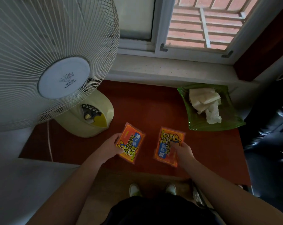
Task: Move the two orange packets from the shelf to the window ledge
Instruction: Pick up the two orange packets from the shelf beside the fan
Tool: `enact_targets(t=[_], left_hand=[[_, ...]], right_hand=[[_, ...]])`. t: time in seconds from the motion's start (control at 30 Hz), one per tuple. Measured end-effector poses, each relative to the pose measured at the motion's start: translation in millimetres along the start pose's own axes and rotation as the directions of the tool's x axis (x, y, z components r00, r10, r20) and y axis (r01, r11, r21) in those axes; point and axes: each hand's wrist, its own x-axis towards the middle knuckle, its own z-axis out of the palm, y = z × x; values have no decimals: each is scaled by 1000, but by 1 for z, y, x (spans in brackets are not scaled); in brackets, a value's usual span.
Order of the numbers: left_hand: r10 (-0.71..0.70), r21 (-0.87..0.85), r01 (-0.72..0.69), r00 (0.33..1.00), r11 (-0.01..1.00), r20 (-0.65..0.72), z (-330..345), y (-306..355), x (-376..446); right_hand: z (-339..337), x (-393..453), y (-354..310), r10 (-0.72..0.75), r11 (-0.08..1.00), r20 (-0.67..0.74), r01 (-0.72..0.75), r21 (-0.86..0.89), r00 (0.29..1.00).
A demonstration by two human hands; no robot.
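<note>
Two orange packets with blue and yellow print are over the reddish-brown shelf (147, 108). My left hand (112, 147) grips the left orange packet (132, 142) by its left edge, thumb on its lower face. My right hand (183, 151) holds the right orange packet (169, 143) at its right side, fingers over the middle. Whether the packets rest on the shelf or are lifted slightly, I cannot tell. The grey window ledge (170, 69) runs across the back, beyond the shelf, below the window.
A large white fan (45, 62) on a cream base (92, 114) stands at the shelf's left. A green dish (231, 117) with crumpled white tissue (205, 104) sits at the back right. A dark padded seat (272, 130) is to the right. My shoes show below.
</note>
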Motion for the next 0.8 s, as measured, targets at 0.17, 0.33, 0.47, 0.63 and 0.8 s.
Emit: enact_targets(t=[0.17, 0.33, 0.47, 0.63, 0.8], left_hand=[[84, 173, -86, 996, 981, 19, -11, 14, -6], [272, 359, -247, 962, 900, -20, -23, 44, -17], [314, 266, -286, 947, 921, -66, -23, 63, -19], [221, 298, -189, 972, 936, -77, -7, 67, 4], [191, 409, -153, 980, 899, -54, 10, 68, 32]], right_hand=[[-1, -8, 5, -13, 1000, -10, 13, -29, 1000], [-4, -14, 6, -61, 995, -24, 59, -82, 998], [-10, -19, 5, -103, 983, -33, 97, -158, 994], [-18, -22, 7, -114, 976, -38, 104, -191, 993], [-25, -26, 7, -89, 981, -50, 79, -180, 995]])
